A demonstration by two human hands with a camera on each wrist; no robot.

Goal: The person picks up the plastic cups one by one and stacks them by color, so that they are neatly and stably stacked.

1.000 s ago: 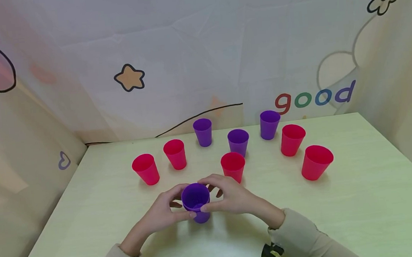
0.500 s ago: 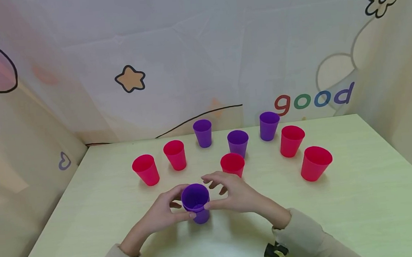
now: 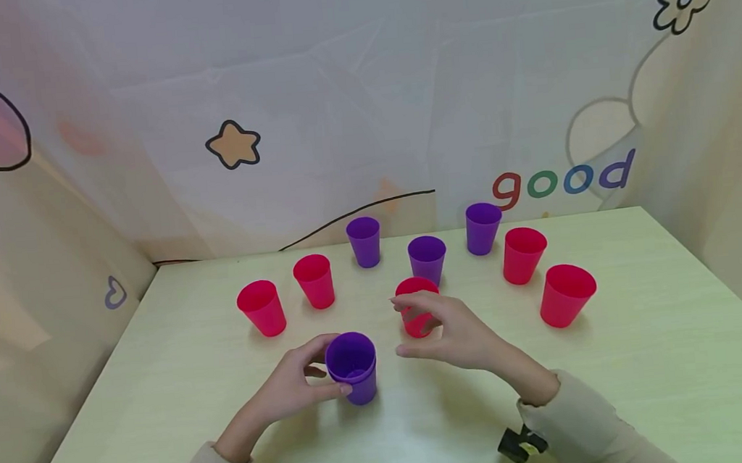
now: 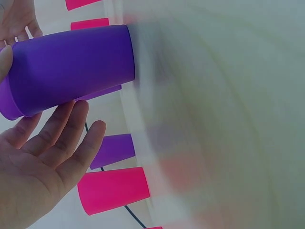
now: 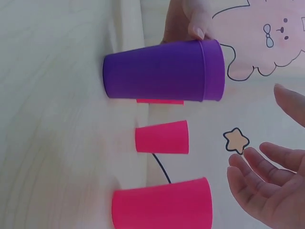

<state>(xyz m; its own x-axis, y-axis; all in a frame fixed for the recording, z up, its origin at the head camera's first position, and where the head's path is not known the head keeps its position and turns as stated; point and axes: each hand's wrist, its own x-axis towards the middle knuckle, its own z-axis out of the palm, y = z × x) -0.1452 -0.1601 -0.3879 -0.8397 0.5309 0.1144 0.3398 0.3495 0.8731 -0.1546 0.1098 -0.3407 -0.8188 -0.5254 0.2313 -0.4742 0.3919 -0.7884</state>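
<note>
Two nested purple cups (image 3: 361, 388) stand upright near the front of the table, the upper one's rim showing just above the lower one's in the right wrist view. My left hand (image 3: 298, 382) holds them from the left, thumb in front and fingers curved behind. To their right, my right hand (image 3: 454, 330) is apart from the cups, its fingers and thumb spread with nothing between them. In the head view it overlaps a red cup (image 3: 408, 287) standing behind it. The right wrist view shows the same right hand (image 5: 271, 186) loosely spread beside the purple cups (image 5: 157, 71).
Two red cups (image 3: 266, 312) stand at the left, and two more red cups (image 3: 562, 300) at the right. Three purple cups (image 3: 364, 245) are spread along the back of the pale table (image 3: 161, 393). A printed cloth (image 3: 336, 118) hangs behind the table.
My right hand has let go of the purple cups and moved right, away from them. The upper cup sits deeper in the lower one. My left hand has stayed in place.
</note>
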